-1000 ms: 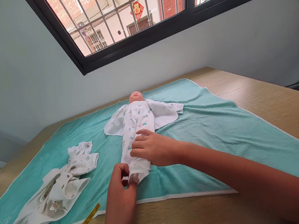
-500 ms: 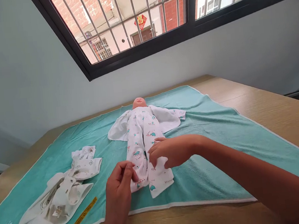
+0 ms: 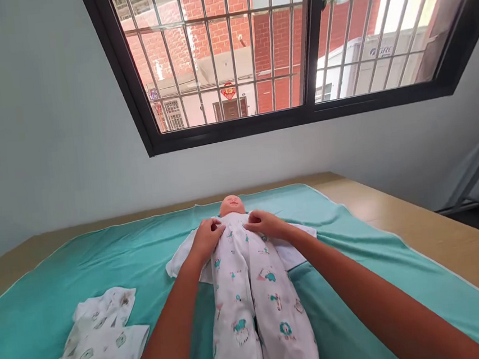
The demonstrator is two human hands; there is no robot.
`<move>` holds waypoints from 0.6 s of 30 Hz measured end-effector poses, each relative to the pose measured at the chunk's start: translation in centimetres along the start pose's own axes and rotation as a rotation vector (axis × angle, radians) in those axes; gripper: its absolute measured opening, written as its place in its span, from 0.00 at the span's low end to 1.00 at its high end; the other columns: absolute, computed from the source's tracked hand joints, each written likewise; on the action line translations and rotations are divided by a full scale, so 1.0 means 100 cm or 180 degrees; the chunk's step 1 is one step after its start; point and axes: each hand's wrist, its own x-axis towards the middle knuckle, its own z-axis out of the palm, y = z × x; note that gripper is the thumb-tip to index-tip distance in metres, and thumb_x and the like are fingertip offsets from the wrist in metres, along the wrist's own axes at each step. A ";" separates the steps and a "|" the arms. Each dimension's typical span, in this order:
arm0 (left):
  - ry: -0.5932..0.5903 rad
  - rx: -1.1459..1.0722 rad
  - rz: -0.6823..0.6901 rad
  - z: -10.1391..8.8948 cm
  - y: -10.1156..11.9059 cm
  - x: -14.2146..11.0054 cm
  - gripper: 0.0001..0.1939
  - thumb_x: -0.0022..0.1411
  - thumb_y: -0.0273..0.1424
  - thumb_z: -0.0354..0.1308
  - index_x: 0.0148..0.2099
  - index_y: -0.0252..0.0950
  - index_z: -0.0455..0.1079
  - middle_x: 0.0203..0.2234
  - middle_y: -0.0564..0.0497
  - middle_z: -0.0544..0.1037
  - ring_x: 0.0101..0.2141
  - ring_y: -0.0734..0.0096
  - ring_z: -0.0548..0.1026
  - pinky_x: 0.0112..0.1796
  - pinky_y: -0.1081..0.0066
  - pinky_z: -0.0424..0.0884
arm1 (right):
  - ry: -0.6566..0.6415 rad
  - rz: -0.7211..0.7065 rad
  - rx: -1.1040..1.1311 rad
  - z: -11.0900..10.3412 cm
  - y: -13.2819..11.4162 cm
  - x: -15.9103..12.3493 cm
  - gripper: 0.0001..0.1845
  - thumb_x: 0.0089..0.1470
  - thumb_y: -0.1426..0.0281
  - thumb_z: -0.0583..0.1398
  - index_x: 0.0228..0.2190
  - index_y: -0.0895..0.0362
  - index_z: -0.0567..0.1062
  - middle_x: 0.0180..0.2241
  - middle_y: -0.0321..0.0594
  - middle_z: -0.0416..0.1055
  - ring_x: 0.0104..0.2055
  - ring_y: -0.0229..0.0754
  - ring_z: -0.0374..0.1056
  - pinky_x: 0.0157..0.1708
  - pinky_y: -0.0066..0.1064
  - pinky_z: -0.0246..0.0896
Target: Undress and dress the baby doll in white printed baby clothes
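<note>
A baby doll lies on its back, head toward the wall, dressed in white baby pants printed with small teal and pink figures. A white baby shirt spreads out to both sides beneath it. My left hand has its fingers closed at the left upper edge of the pants. At the opposite upper edge, my right hand pinches the cloth with bent fingers. The fingertips of both hands are partly hidden. The lower ends of the pant legs run out of view.
Under everything lies a teal towel with a white border, on a wooden table. Another printed white baby garment lies crumpled at the lower left. Behind the table are a wall and a barred window.
Both hands have moved up from the pant legs to the upper edge of the pants, and their fingers have closed there. The view has moved closer and tilted upward.
</note>
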 end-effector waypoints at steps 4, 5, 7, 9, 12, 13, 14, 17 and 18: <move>-0.0293 0.0182 0.0227 0.001 -0.013 0.013 0.11 0.56 0.38 0.56 0.32 0.36 0.69 0.36 0.49 0.73 0.35 0.67 0.71 0.37 0.69 0.66 | -0.0301 -0.0680 0.0041 -0.009 0.004 0.008 0.14 0.48 0.58 0.62 0.26 0.56 0.69 0.39 0.38 0.68 0.37 0.38 0.63 0.36 0.28 0.58; -0.0294 0.0249 0.0349 0.001 -0.016 0.014 0.10 0.57 0.38 0.55 0.32 0.36 0.68 0.35 0.49 0.73 0.36 0.67 0.70 0.38 0.69 0.66 | -0.0258 -0.0842 -0.0025 -0.009 0.003 0.009 0.12 0.50 0.60 0.61 0.26 0.56 0.69 0.41 0.38 0.68 0.38 0.38 0.63 0.37 0.28 0.58; -0.0164 0.0368 0.0524 0.006 -0.020 0.014 0.08 0.61 0.36 0.52 0.33 0.37 0.66 0.33 0.50 0.74 0.35 0.67 0.70 0.37 0.70 0.63 | -0.0035 -0.0961 -0.0366 -0.006 0.003 0.014 0.10 0.53 0.62 0.58 0.27 0.55 0.69 0.36 0.37 0.69 0.35 0.38 0.62 0.35 0.29 0.57; 0.0084 0.0513 0.0491 0.014 -0.023 0.014 0.08 0.64 0.35 0.48 0.34 0.38 0.64 0.30 0.51 0.74 0.32 0.67 0.70 0.34 0.70 0.61 | 0.0313 -0.0879 -0.0764 0.002 0.003 0.019 0.09 0.56 0.64 0.56 0.27 0.54 0.67 0.28 0.34 0.67 0.29 0.37 0.58 0.31 0.29 0.53; 0.0525 0.0596 0.0338 0.022 -0.028 0.014 0.08 0.64 0.34 0.46 0.33 0.39 0.62 0.27 0.52 0.72 0.29 0.68 0.69 0.31 0.70 0.59 | 0.0789 -0.0580 -0.0805 0.014 0.006 0.027 0.12 0.57 0.63 0.54 0.25 0.54 0.64 0.22 0.31 0.63 0.25 0.36 0.54 0.28 0.29 0.49; 0.0586 0.0552 0.0318 0.021 -0.029 0.014 0.07 0.63 0.34 0.47 0.33 0.39 0.61 0.26 0.52 0.72 0.29 0.68 0.69 0.31 0.71 0.59 | 0.0868 -0.0487 -0.0688 0.017 0.007 0.028 0.12 0.57 0.63 0.55 0.25 0.54 0.63 0.22 0.31 0.63 0.25 0.37 0.55 0.28 0.29 0.50; 0.0568 0.0476 0.0306 0.018 -0.030 0.014 0.07 0.62 0.33 0.48 0.32 0.39 0.62 0.27 0.52 0.72 0.29 0.68 0.69 0.32 0.71 0.59 | 0.0905 -0.0423 -0.0546 0.019 0.009 0.028 0.12 0.56 0.62 0.56 0.24 0.54 0.64 0.23 0.31 0.64 0.26 0.37 0.56 0.28 0.28 0.51; -0.0005 0.0189 0.0212 -0.001 -0.028 0.014 0.03 0.55 0.30 0.52 0.30 0.38 0.64 0.28 0.52 0.74 0.31 0.69 0.70 0.33 0.72 0.63 | 0.0929 -0.0433 -0.0163 0.020 0.014 0.017 0.10 0.54 0.63 0.56 0.26 0.55 0.68 0.28 0.34 0.69 0.31 0.38 0.62 0.33 0.30 0.57; -0.0258 0.0109 0.0160 -0.008 -0.027 0.013 0.02 0.52 0.29 0.53 0.30 0.37 0.66 0.27 0.52 0.75 0.30 0.69 0.71 0.32 0.72 0.64 | 0.0932 -0.0465 -0.0094 0.018 0.015 0.010 0.08 0.54 0.64 0.56 0.28 0.55 0.69 0.30 0.35 0.70 0.33 0.39 0.64 0.35 0.30 0.58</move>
